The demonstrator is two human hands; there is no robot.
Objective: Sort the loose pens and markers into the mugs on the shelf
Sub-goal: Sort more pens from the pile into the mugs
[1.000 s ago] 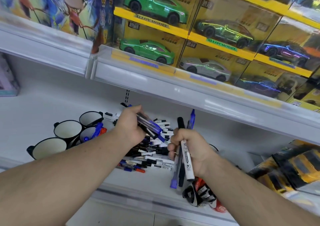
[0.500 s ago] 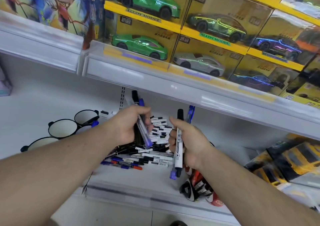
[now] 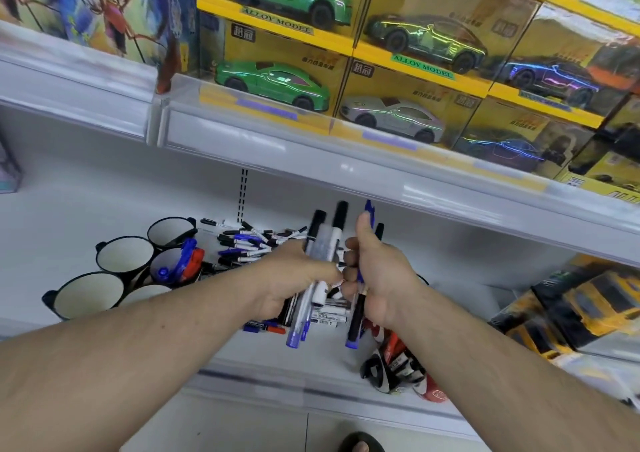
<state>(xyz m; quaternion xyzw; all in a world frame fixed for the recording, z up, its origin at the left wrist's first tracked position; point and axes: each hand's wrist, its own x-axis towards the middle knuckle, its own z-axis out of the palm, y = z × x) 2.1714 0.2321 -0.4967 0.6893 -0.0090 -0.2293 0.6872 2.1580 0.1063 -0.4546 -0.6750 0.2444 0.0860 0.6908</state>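
Both hands grip upright pen bundles, left hand point(image 3: 294, 278) touching right hand point(image 3: 377, 271) (fingers curled round barrels), mugs point(image 3: 124, 254) lying leftward, nearer the left.

I've got both fists full and knuckle to knuckle at centre: left hand point(image 3: 294, 278) gripping a bundle of markers point(image 3: 320, 264), right hand point(image 3: 381, 275) gripping pens point(image 3: 358, 309). Straight under them the loose pile point(image 3: 256, 247) covers the shelf floor point(image 3: 86, 195). At nine o'clock the mugs point(image 3: 124, 254) crowd rim to rim (one already stuffed with blue and red pens). Bare white shelf shows at ten o'clock, behind the mugs. At twelve the upper shelf edge point(image 3: 346, 164) overhangs close above the marker caps. At four o'clock, yellow toy boxes point(image 3: 581, 306) block the way.
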